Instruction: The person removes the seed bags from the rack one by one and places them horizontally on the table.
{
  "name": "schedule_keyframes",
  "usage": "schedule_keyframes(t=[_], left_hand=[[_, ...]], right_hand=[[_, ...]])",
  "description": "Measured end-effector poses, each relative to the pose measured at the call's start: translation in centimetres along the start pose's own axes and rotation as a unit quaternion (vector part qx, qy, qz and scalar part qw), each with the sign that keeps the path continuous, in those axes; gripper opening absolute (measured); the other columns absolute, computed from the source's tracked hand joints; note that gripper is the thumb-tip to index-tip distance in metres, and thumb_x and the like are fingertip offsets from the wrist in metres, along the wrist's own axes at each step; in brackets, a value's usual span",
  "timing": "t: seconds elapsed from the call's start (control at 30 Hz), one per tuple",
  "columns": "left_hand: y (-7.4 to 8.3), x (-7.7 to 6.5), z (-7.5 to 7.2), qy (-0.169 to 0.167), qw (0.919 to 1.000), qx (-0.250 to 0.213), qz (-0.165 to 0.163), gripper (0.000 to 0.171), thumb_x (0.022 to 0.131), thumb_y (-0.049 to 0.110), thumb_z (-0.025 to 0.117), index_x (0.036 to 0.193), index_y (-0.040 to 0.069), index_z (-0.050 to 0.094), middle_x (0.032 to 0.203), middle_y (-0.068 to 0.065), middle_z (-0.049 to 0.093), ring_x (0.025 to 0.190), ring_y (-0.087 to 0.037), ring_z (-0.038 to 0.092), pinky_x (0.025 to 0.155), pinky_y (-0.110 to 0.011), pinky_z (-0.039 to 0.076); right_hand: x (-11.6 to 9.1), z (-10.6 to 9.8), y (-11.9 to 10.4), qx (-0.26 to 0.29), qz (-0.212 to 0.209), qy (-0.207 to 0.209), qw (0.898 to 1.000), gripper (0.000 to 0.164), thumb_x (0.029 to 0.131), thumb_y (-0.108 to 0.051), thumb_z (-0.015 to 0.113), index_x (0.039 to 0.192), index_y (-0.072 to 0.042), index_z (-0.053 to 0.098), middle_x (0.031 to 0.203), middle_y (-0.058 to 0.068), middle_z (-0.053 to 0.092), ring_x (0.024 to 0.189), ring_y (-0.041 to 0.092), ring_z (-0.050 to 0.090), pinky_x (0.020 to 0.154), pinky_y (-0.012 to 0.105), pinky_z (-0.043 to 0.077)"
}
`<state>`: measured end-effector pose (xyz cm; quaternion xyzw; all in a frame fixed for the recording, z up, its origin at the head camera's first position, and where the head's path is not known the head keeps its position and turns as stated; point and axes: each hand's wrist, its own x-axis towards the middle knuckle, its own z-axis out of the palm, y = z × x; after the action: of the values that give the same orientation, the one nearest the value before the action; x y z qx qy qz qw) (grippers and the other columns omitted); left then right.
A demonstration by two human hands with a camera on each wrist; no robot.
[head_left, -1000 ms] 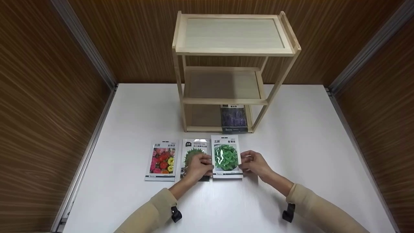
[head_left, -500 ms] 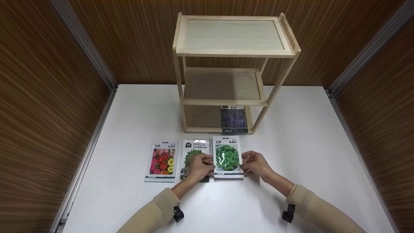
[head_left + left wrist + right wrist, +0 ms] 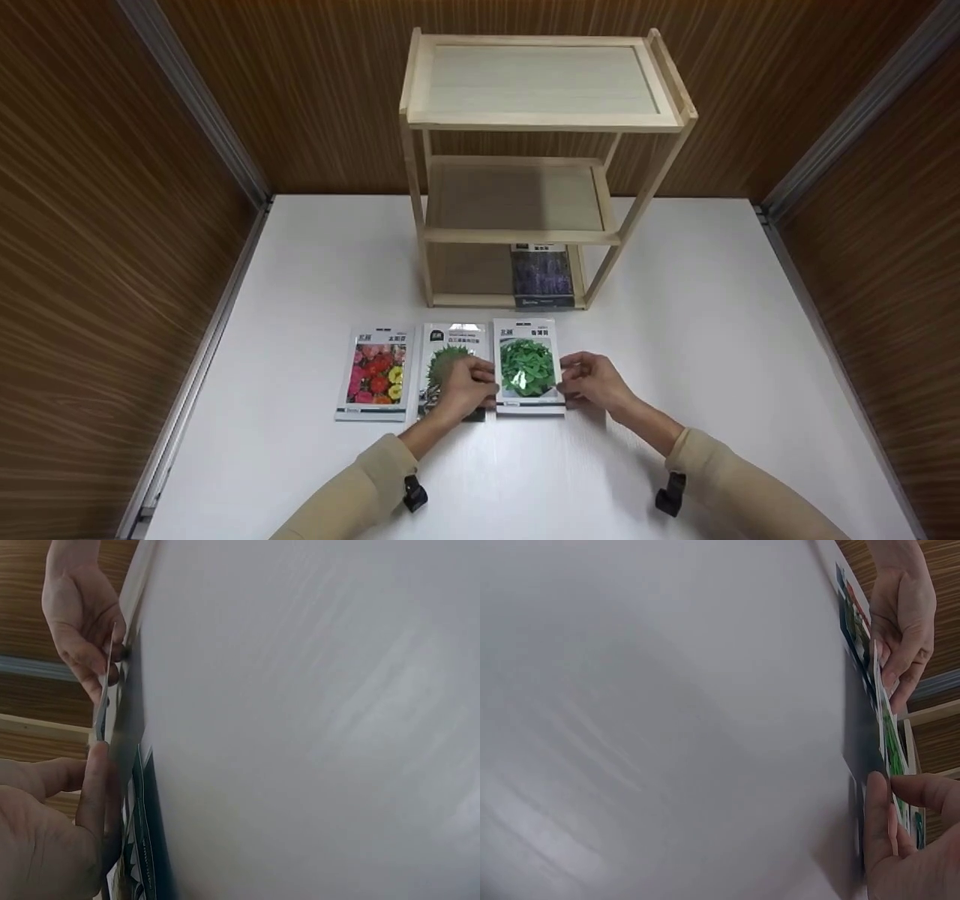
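Observation:
Both hands hold a seed packet with a green leaf picture by its two side edges. My left hand pinches its left edge, and my right hand pinches the right one. The wrist views show this packet lifted just off the white table, with a dark shadow beneath. Under my left hand lies a seed packet with a spiky green head, partly covered by the fingers. Further left, a seed packet with red, pink and yellow flowers lies flat.
Behind the packets stands a three-tier wooden shelf. On its bottom tier, at the right, rests a purple-flower seed packet, its lower end over the front edge. Wood-grain panels enclose the white table at the back and sides.
The green-leaf packet has shifted very slightly to the right, and its top edge now sits a little lower in view. Both hands keep their grip on its edges.

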<state>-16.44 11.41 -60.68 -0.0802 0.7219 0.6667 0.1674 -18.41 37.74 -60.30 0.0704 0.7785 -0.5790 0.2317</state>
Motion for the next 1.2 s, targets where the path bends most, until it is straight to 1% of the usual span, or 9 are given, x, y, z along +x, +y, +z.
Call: schedule_keyframes(t=[0.23, 0.4, 0.57, 0.7, 0.83, 0.93, 1.07, 1.13, 1.2], left_hand=[[0.09, 0.13, 0.09, -0.003, 0.9999, 0.011, -0.011, 0.039, 0.084, -0.013, 0.073, 0.122, -0.011, 0.066, 0.105, -0.020, 0.070, 0.074, -0.016, 0.069, 0.066, -0.028, 0.069], [0.12, 0.10, 0.14, -0.007, 0.9997, 0.022, -0.012, 0.038, 0.084, -0.013, 0.073, 0.121, -0.011, 0.066, 0.105, -0.020, 0.070, 0.073, -0.017, 0.069, 0.065, -0.028, 0.069], [0.05, 0.10, 0.27, -0.009, 0.9995, 0.027, -0.013, 0.037, 0.084, -0.013, 0.073, 0.120, -0.011, 0.066, 0.105, -0.022, 0.071, 0.072, -0.017, 0.070, 0.066, -0.028, 0.069], [0.11, 0.03, 0.34, -0.010, 0.9995, 0.025, -0.013, 0.038, 0.083, -0.014, 0.072, 0.120, -0.012, 0.066, 0.105, -0.022, 0.070, 0.070, -0.016, 0.069, 0.065, -0.029, 0.069], [0.17, -0.06, 0.33, -0.011, 0.9997, 0.023, -0.005, 0.037, 0.083, -0.014, 0.071, 0.119, -0.014, 0.066, 0.098, -0.017, 0.070, 0.064, -0.013, 0.067, 0.062, -0.027, 0.068], [0.17, -0.03, 0.32, -0.016, 0.9998, 0.011, -0.006, 0.035, 0.084, -0.014, 0.072, 0.118, -0.015, 0.065, 0.089, -0.010, 0.067, 0.061, -0.012, 0.064, 0.058, -0.024, 0.065], [0.26, -0.08, 0.16, -0.013, 0.9996, 0.022, -0.009, 0.034, 0.086, -0.011, 0.075, 0.118, -0.013, 0.065, 0.089, -0.012, 0.071, 0.061, -0.011, 0.065, 0.060, -0.024, 0.066], [0.40, -0.09, 0.06, -0.006, 0.9994, 0.033, -0.004, 0.033, 0.086, -0.009, 0.076, 0.118, -0.012, 0.066, 0.093, -0.016, 0.074, 0.061, -0.011, 0.068, 0.063, -0.027, 0.068], [0.62, -0.04, -0.05, 0.000, 0.9994, 0.034, 0.000, 0.033, 0.086, -0.008, 0.077, 0.117, -0.012, 0.067, 0.094, -0.017, 0.075, 0.060, -0.011, 0.069, 0.063, -0.028, 0.069]], right_hand=[[-0.20, -0.09, 0.03, -0.009, -0.004, -0.002, 1.000, 0.050, 0.086, 0.004, 0.077, 0.131, 0.010, 0.058, 0.092, 0.004, 0.066, 0.076, 0.012, 0.069, 0.068, 0.029, 0.069], [-0.25, -0.07, 0.11, -0.018, 0.005, 0.006, 1.000, 0.048, 0.086, 0.004, 0.078, 0.130, 0.008, 0.059, 0.092, 0.005, 0.066, 0.075, 0.014, 0.071, 0.068, 0.030, 0.069], [-0.30, -0.11, 0.33, -0.028, -0.002, 0.010, 1.000, 0.047, 0.086, 0.004, 0.078, 0.129, 0.008, 0.060, 0.092, 0.006, 0.068, 0.073, 0.015, 0.072, 0.065, 0.031, 0.069], [-0.42, -0.12, 0.38, -0.021, 0.001, 0.005, 1.000, 0.047, 0.085, 0.004, 0.079, 0.128, 0.008, 0.060, 0.091, 0.006, 0.066, 0.070, 0.015, 0.073, 0.064, 0.031, 0.069], [-0.57, -0.14, 0.39, -0.019, 0.006, 0.002, 1.000, 0.046, 0.086, 0.004, 0.078, 0.128, 0.008, 0.060, 0.090, 0.006, 0.067, 0.069, 0.015, 0.072, 0.063, 0.030, 0.068], [-0.69, -0.34, 0.42, -0.016, -0.001, -0.008, 1.000, 0.045, 0.088, 0.006, 0.076, 0.129, 0.010, 0.059, 0.091, 0.009, 0.070, 0.068, 0.015, 0.072, 0.063, 0.030, 0.068], [-0.84, -0.48, 0.48, -0.009, -0.010, -0.017, 1.000, 0.042, 0.091, 0.006, 0.073, 0.130, 0.013, 0.059, 0.091, 0.011, 0.073, 0.070, 0.016, 0.073, 0.064, 0.031, 0.068], [-0.82, -0.46, 0.52, -0.009, -0.011, -0.015, 1.000, 0.041, 0.091, 0.006, 0.073, 0.130, 0.013, 0.059, 0.091, 0.011, 0.074, 0.071, 0.017, 0.073, 0.064, 0.032, 0.068], [-0.75, -0.50, 0.44, -0.007, -0.009, -0.012, 1.000, 0.040, 0.092, 0.005, 0.072, 0.129, 0.013, 0.060, 0.090, 0.010, 0.074, 0.071, 0.017, 0.073, 0.065, 0.031, 0.068]])
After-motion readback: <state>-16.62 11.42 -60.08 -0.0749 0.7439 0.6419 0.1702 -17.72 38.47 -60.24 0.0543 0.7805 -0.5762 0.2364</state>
